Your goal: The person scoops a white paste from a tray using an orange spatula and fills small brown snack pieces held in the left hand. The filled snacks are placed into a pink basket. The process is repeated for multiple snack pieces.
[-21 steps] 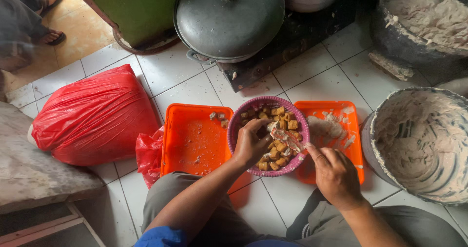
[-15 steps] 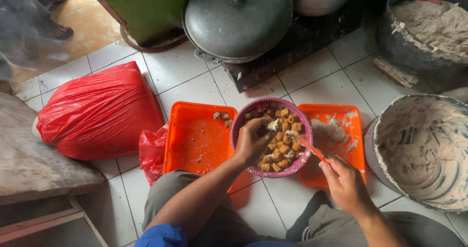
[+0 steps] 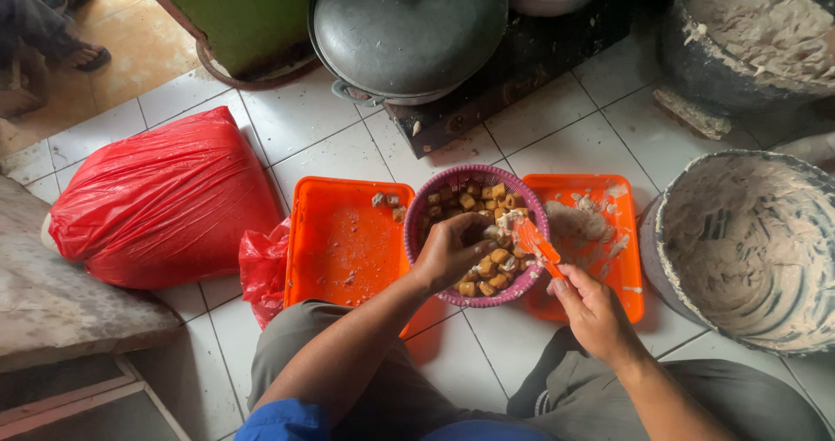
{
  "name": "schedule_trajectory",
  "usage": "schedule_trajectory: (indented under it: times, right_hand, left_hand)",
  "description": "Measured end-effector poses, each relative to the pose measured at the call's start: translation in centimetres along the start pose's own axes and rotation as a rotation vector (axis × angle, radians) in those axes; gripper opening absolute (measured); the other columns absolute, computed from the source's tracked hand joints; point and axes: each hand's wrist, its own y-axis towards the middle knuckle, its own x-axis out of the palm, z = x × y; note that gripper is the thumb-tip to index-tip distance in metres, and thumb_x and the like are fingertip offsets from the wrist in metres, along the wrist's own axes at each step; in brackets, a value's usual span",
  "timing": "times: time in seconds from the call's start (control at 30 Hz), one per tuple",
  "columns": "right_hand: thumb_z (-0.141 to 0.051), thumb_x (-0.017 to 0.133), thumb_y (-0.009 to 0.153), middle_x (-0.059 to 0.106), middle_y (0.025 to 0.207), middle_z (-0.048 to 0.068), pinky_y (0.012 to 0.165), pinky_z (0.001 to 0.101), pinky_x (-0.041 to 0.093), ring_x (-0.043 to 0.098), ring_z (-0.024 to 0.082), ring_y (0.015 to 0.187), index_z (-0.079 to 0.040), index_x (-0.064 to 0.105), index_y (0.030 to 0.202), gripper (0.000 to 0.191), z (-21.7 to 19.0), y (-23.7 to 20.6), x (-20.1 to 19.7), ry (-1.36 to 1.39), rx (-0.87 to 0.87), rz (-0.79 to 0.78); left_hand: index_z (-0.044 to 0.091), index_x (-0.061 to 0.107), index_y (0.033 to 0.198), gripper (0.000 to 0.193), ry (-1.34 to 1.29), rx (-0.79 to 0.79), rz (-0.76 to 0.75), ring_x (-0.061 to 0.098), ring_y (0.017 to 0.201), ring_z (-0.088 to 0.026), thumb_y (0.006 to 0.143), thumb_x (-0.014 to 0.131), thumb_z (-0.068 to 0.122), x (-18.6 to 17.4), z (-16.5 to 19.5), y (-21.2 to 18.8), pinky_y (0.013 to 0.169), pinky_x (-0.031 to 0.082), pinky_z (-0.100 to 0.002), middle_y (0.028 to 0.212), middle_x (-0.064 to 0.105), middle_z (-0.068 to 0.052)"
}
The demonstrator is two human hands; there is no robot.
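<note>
On white tiled floor (image 3: 304, 136), orange trays (image 3: 344, 241)

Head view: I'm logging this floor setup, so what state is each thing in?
Purple basket: holds fried tofu cubes.
Left hand: reaching into the basket.
Right hand: gripping an orange spatula.
Left orange tray: nearly bare, crumbs.
Right orange tray: smeared with paste.
Grey pot: lidded.
Red bag: full.

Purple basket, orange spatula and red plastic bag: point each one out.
purple basket (image 3: 432, 199): head view, on its woven upper-left rim.
orange spatula (image 3: 539, 246): head view, on the middle of its blade.
red plastic bag (image 3: 161, 199): head view, on the middle of its bulging side.
</note>
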Motion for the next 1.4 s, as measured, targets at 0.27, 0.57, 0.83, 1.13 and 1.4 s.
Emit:
schedule_trajectory:
  times: [0.27,0.57,0.83,1.13,1.4]
  right_hand:
    - [-0.02,0.053,0.104,0.065,0.089,0.002,0.07,0.0257,0.046,0.054,0.01,0.078,0.001,0.066,0.12,0.03,1.3,-0.3,-1.1,0.364,0.221,-0.191]
    - [-0.015,0.051,0.106,0.061,0.089,0.009,0.069,0.0305,0.043,0.05,0.015,0.076,0.01,0.063,0.117,0.029,5.5,-1.3,-13.2,0.524,0.302,-0.147]
    - [-0.013,0.049,0.116,0.057,0.101,0.004,0.072,0.0296,0.041,0.043,0.008,0.077,-0.001,0.054,0.142,0.029,10.5,1.6,-17.7,0.727,0.16,0.219]
    - [-0.012,0.05,0.109,0.059,0.096,0.006,0.073,0.0281,0.043,0.046,0.01,0.077,0.002,0.059,0.138,0.033,8.3,3.3,-17.0,0.518,0.277,0.169]
    - [-0.014,0.05,0.108,0.059,0.094,0.003,0.07,0.0246,0.044,0.047,0.008,0.075,0.001,0.063,0.132,0.031,6.4,4.4,-16.7,0.441,0.251,0.066]
  left_hand:
    - [0.0,0.069,0.122,0.038,0.339,0.005,0.054,0.071,0.091,-0.015,0.086,0.078,0.007,0.7,0.0,0.0,0.08,0.059,-0.028,0.103,0.073,-0.009]
    - [0.002,0.062,0.108,0.016,-0.27,-0.299,0.782,0.066,0.077,-0.019,0.093,0.068,0.003,-5.3,-7.9,4.0,0.069,0.059,-0.034,0.097,0.068,-0.011]
    - [0.006,0.07,0.097,0.016,0.648,-0.098,1.402,0.064,0.086,-0.03,0.083,0.078,0.005,-11.6,-10.1,4.9,0.075,0.053,-0.042,0.098,0.066,-0.014]
    - [0.011,0.071,0.106,0.027,0.586,-0.296,1.23,0.066,0.098,-0.029,0.082,0.066,0.0,-10.1,-11.5,7.0,0.09,0.053,-0.041,0.109,0.069,-0.009]
    - [0.011,0.071,0.109,0.033,1.116,-0.047,0.782,0.06,0.112,-0.031,0.077,0.068,0.006,-2.8,-10.9,6.9,0.093,0.047,-0.048,0.12,0.069,-0.015]
